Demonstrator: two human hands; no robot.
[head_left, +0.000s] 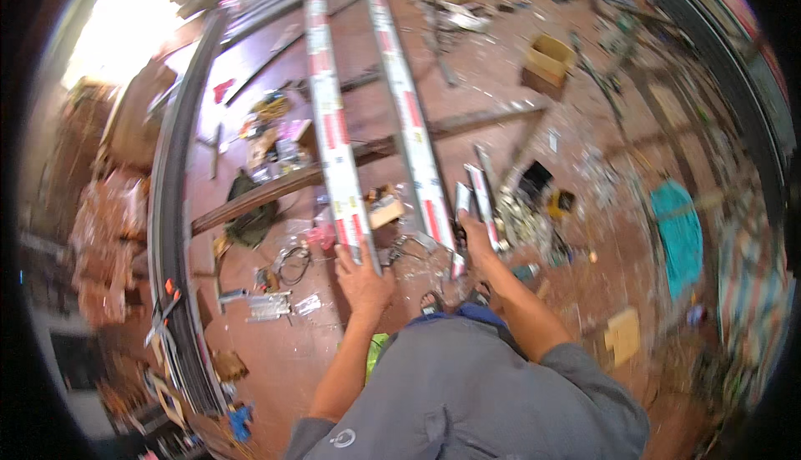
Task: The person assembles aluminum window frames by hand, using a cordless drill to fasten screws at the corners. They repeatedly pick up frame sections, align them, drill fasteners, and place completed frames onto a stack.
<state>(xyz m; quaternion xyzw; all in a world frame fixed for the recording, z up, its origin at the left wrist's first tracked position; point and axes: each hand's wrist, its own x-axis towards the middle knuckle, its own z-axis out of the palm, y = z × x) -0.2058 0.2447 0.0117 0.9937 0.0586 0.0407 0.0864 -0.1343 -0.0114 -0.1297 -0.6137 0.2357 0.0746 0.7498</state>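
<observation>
Two long straight bars, wrapped in white film with red patches, run side by side away from me above the floor. My left hand (365,283) is at the near end of the left long bar (335,155), its fingers and thumb on either side of it. To the right, my right hand (476,239) is closed around a short film-wrapped bar (463,196) beside the near end of the right long bar (410,118). Another short bar (481,197) lies just right of that hand. Motion blur softens the fingers.
A brown crossbeam (259,199) passes under the long bars. Dark long profiles (171,184) line the left side. An open cardboard box (548,61) stands at the back right, a turquoise sheet (677,239) lies at right, and orange-handled cutters (165,318) rest at left. Scraps litter the floor.
</observation>
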